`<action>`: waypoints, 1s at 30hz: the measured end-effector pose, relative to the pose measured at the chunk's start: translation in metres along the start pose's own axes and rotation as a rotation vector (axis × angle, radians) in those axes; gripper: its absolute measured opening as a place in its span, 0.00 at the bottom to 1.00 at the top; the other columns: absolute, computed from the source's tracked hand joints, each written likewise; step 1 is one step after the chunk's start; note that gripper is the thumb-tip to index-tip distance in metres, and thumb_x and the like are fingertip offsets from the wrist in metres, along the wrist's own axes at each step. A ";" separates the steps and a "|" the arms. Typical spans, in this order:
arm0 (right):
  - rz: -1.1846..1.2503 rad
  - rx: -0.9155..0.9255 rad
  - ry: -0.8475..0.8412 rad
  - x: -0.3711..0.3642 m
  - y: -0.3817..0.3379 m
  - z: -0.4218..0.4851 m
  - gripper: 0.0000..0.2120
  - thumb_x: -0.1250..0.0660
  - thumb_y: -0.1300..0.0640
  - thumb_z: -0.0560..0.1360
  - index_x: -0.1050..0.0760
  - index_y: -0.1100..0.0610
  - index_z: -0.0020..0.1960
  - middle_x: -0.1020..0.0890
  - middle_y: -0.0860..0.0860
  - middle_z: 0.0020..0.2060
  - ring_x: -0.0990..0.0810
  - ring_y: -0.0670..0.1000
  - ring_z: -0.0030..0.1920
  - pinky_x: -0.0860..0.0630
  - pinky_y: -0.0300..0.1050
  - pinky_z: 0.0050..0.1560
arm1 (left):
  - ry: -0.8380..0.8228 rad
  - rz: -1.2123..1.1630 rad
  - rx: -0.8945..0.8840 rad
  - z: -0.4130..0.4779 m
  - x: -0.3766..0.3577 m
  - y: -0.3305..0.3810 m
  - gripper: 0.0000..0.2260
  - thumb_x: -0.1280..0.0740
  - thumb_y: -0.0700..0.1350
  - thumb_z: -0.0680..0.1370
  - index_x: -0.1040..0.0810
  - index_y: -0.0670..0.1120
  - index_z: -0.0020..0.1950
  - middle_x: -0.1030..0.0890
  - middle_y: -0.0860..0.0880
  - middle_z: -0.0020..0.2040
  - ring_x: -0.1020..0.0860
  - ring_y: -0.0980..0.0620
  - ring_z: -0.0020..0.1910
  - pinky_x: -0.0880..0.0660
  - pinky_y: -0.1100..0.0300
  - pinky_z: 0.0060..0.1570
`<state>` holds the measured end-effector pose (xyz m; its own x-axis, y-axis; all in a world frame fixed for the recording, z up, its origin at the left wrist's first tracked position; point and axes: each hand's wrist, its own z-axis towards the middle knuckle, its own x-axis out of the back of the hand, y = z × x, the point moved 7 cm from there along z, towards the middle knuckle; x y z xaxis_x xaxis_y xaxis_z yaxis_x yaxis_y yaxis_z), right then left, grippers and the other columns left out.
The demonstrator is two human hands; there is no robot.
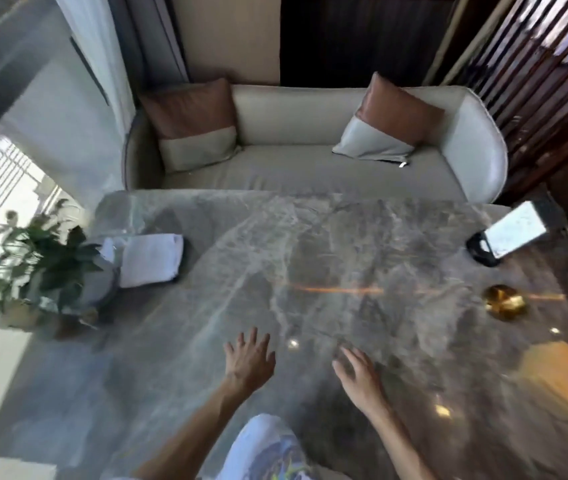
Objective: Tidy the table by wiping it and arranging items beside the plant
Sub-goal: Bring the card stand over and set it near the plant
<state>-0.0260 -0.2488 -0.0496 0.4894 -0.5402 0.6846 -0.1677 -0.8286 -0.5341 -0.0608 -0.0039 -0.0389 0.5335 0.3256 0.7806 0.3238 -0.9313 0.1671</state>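
Note:
The grey marble table (310, 258) fills the middle of the view. A potted plant (29, 268) stands at its left edge. Right beside the plant lies a folded white cloth (152, 259). My left hand (249, 358) hovers over the near middle of the table, fingers spread and holding nothing. My right hand (360, 375) is a little to its right, also spread and empty. At the far right edge a white card in a black stand (507, 237) leans back, and a small gold dish (504, 301) sits nearer to me.
A cream sofa (310, 161) with two brown-and-grey cushions runs along the table's far side. A dark wooden slat screen (535, 81) rises at the right. Curtains and a bright window are at the left. A yellow glow reflects on the table's near right.

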 end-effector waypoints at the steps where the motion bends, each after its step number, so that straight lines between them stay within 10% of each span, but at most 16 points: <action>1: 0.043 -0.027 -0.061 0.009 0.018 -0.009 0.21 0.35 0.50 0.79 0.27 0.57 0.70 0.28 0.56 0.71 0.33 0.53 0.74 0.39 0.46 0.75 | -0.013 -0.028 0.015 -0.008 -0.008 0.018 0.22 0.45 0.56 0.80 0.33 0.50 0.72 0.31 0.44 0.73 0.30 0.41 0.70 0.32 0.44 0.67; 5: 0.178 -0.102 -0.182 0.049 0.095 -0.048 0.20 0.39 0.49 0.81 0.27 0.56 0.69 0.25 0.53 0.69 0.28 0.48 0.70 0.36 0.36 0.67 | -0.031 -0.104 -0.002 -0.034 -0.042 0.091 0.18 0.44 0.55 0.80 0.28 0.51 0.66 0.23 0.47 0.65 0.22 0.43 0.63 0.26 0.50 0.60; 30: 0.670 -0.403 0.197 0.274 0.426 -0.091 0.22 0.41 0.51 0.82 0.31 0.62 0.71 0.27 0.57 0.71 0.30 0.55 0.72 0.35 0.52 0.74 | -0.111 -0.078 -0.160 -0.018 -0.092 0.401 0.17 0.42 0.48 0.79 0.24 0.49 0.66 0.20 0.44 0.64 0.21 0.43 0.63 0.25 0.50 0.63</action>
<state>-0.0411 -0.7636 -0.0446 0.0221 -0.9259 0.3772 -0.6862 -0.2884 -0.6678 0.0054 -0.4101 -0.0326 0.5974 0.4059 0.6917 0.2441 -0.9135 0.3254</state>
